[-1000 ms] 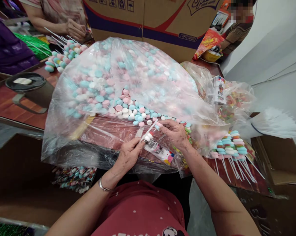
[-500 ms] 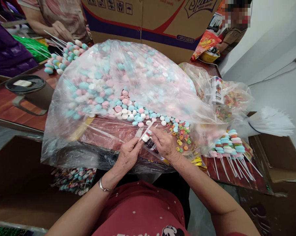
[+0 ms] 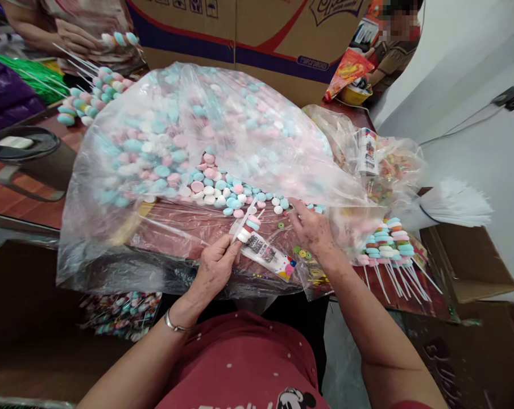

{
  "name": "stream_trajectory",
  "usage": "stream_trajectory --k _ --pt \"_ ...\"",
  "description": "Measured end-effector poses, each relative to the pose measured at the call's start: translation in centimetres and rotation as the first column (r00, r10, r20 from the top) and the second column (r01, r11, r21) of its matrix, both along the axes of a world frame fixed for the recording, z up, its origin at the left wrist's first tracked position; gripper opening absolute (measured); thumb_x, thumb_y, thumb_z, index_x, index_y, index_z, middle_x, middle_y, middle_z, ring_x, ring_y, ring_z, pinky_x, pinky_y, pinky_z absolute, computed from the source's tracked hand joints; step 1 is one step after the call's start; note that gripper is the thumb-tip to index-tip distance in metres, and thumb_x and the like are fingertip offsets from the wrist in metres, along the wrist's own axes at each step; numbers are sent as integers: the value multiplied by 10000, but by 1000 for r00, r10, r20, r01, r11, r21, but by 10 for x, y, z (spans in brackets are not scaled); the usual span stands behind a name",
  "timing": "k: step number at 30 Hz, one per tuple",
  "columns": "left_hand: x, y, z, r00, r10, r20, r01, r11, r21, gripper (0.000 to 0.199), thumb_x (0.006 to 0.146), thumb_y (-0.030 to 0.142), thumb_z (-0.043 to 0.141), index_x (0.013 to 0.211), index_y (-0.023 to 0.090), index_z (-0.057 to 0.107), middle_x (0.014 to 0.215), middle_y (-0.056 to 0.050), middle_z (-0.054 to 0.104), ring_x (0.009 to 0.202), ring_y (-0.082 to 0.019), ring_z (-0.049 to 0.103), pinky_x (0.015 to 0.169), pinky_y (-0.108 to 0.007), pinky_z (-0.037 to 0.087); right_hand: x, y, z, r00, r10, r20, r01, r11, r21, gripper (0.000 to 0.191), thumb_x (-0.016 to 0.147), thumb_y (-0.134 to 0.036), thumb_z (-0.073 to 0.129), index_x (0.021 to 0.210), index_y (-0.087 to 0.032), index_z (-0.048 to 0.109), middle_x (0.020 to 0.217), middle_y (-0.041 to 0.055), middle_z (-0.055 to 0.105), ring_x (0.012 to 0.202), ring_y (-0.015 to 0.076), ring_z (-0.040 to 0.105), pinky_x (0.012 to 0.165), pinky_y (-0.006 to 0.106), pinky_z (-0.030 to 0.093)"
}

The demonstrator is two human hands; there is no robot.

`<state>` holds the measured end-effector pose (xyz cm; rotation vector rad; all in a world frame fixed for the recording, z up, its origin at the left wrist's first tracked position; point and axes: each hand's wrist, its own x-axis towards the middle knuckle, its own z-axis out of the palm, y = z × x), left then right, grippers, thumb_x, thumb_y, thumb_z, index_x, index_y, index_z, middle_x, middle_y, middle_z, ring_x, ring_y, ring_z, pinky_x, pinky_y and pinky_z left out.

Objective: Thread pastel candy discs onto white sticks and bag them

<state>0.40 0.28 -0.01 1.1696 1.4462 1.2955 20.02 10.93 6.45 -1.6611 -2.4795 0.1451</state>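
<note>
My left hand [image 3: 215,262] is closed around a candy stick [image 3: 252,224], a thin white stick with pink, blue and white pieces threaded on it. A second, longer pale stick [image 3: 243,222] runs beside it in the same grip. My right hand [image 3: 313,228] reaches to the near edge of a heap of loose candies [image 3: 220,190], fingers apart, at blue and white pieces. Whether its fingertips touch one is unclear. Under the hands lies a white printed packet [image 3: 268,257]. Ring-shaped candies [image 3: 303,253] lie below my right wrist, partly hidden by it.
A big clear plastic bag [image 3: 257,136] of candies covers the table's middle. Finished candy sticks [image 3: 389,244] lie right, near a bundle of white sticks [image 3: 461,204]. A lidded mug [image 3: 35,165] stands left; a carton [image 3: 240,45] rises behind. Co-workers sit beyond.
My right hand has left the stick and moved right, up to the candy heap. My left hand keeps the stick, its threaded candies now more visible. The view has shifted slightly.
</note>
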Motion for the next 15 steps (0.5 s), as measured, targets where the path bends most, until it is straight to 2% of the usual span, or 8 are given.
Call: stream_trajectory --k 2,4,8,11,15 --pt "0 0 -1 1000 -1 2 1 1000 0 319 900 359 530 632 190 491 531 52 433 506 -96 373 486 -228 279 4 4 2 993 52 108 -48 998 -38 326 968 -252 427 1207 -215 646 1082 92 726 948 232 656 770 304 469" --pt "-1 0 -1 1000 -5 -8 5 1000 -1 327 908 363 531 634 187 495 536 52 431 507 -94 368 484 -227 274 2 4 -2 969 136 208 -118 988 -96 282 963 -241 451 1137 -197 669 1140 111 696 1037 242 624 811 308 453" --pt "-2 -1 -2 1000 -5 -19 6 1000 11 335 911 354 541 625 184 501 552 49 436 514 -92 373 487 -228 273 -12 2 -11 931 193 310 -154 977 -148 280 957 -207 430 1085 -162 674 1133 143 662 1051 256 596 772 313 432" --pt "-3 -2 -4 1000 -4 -22 4 1000 7 332 914 348 545 627 186 501 552 49 438 517 -94 383 487 -226 276 -10 6 -9 944 191 271 -160 978 -133 266 926 -164 443 1066 -164 668 1092 129 660 999 243 592 742 307 417" --pt "-4 -3 -6 999 -1 -48 1 1000 -1 328 916 347 545 632 187 517 548 44 450 514 -99 386 481 -229 276 18 4 -3 969 216 122 -207 975 -78 213 881 -136 478 986 -168 661 978 86 655 893 198 584 760 285 409"
